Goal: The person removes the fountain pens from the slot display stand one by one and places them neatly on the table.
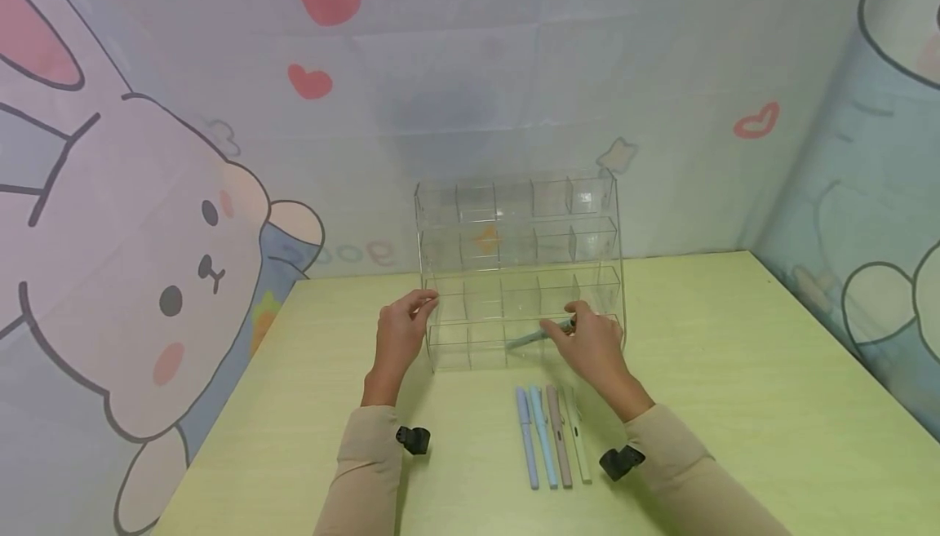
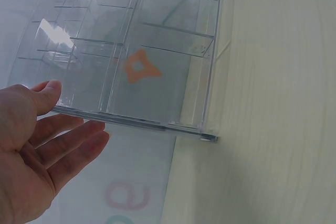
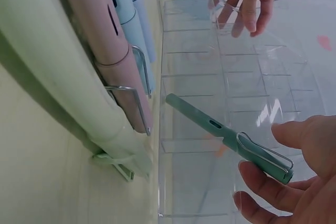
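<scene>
A clear plastic rack (image 1: pixel 485 321) with several stepped tiers of compartments stands on the table. My left hand (image 1: pixel 400 334) holds its left side edge, thumb (image 2: pixel 48 97) on one face and the other fingers behind. In my right hand (image 1: pixel 595 352) is a green pen (image 3: pixel 197 115) with a wire clip, pinched near its capped end. The pen slants over the lowest tier, its far end by the middle compartment's front wall. Below the rack lie a lilac pen (image 1: pixel 527 442), a light blue pen (image 1: pixel 544 442), a mauve pen (image 1: pixel 560 442) and a pale green pen (image 1: pixel 578 442), side by side.
The pale yellow-green table (image 1: pixel 734 405) runs back to a printed cloth backdrop (image 1: pixel 529 95) close behind the rack. A black wrist camera (image 1: pixel 414 440) sits by the left sleeve, and another black camera (image 1: pixel 622 462) by the right sleeve.
</scene>
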Demonstrator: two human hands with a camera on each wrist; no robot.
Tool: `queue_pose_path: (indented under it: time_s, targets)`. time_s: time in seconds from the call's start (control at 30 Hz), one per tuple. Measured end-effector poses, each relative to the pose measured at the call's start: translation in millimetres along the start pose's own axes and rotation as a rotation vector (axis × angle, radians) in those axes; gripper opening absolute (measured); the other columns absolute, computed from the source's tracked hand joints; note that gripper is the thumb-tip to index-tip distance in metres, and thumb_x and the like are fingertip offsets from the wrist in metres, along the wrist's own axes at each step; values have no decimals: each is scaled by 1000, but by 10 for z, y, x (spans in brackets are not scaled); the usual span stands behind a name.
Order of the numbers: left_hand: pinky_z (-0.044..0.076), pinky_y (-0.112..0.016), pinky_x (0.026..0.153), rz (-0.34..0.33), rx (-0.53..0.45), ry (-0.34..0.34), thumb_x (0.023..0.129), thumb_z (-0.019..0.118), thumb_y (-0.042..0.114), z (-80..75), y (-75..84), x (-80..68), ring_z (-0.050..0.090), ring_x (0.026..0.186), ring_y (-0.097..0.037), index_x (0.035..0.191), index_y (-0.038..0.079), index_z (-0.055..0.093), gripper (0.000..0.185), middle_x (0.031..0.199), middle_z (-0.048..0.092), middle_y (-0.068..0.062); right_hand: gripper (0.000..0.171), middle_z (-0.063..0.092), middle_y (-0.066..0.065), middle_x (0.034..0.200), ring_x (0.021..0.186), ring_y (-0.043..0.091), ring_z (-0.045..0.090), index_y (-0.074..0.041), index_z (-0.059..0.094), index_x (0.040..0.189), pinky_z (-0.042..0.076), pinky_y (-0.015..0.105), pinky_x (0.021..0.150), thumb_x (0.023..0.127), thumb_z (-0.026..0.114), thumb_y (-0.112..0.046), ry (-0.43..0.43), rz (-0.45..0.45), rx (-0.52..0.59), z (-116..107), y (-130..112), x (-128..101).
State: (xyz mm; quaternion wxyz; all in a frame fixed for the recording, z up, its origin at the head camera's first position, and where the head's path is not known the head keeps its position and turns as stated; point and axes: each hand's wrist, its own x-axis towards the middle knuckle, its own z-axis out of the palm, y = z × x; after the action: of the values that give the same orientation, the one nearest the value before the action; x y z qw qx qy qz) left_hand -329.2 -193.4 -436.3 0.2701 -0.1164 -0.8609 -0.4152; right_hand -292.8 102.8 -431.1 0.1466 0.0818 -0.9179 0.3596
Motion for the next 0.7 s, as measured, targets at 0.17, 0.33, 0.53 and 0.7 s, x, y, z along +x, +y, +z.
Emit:
queue_pose_path:
  time_s: [0.17, 0.33, 0.53, 0.7]
  targets:
    - [56, -46, 69, 14, -3, 3, 97, 69, 17, -5, 10, -2, 74, 86, -33, 108, 10, 77, 15, 100, 75, -16, 50, 73, 13, 87, 86, 35, 68, 7, 58, 126, 22, 67, 103, 98, 66, -34, 21, 1, 14, 44, 20, 0]
    - [56, -45, 66, 18, -5, 5, 97, 69, 17, -6, 17, 8, 74, 86, -33, 107, 10, 77, 15, 100, 75, -16, 50, 72, 15, 84, 83, 35, 68, 8, 54, 130, 19, 69, 105, 97, 67, -26, 50, 0, 44, 64, 24, 15]
    - [56, -44, 64, 9, -1, -5, 98, 68, 19, -8, 13, 14, 74, 87, -33, 108, 11, 76, 16, 101, 75, -16, 51, 73, 20, 96, 89, 38, 70, 11, 52, 131, 22, 65, 105, 94, 70, -20, 89, -7, 72, 77, 18, 33]
    - [57, -46, 68, 7, -1, -3, 98, 68, 18, -4, -4, 2, 73, 89, -35, 108, 10, 76, 15, 101, 75, -16, 51, 71, 20, 99, 93, 38, 69, 11, 52, 131, 24, 64, 104, 92, 71, -16, 110, -18, 96, 86, 21, 35]
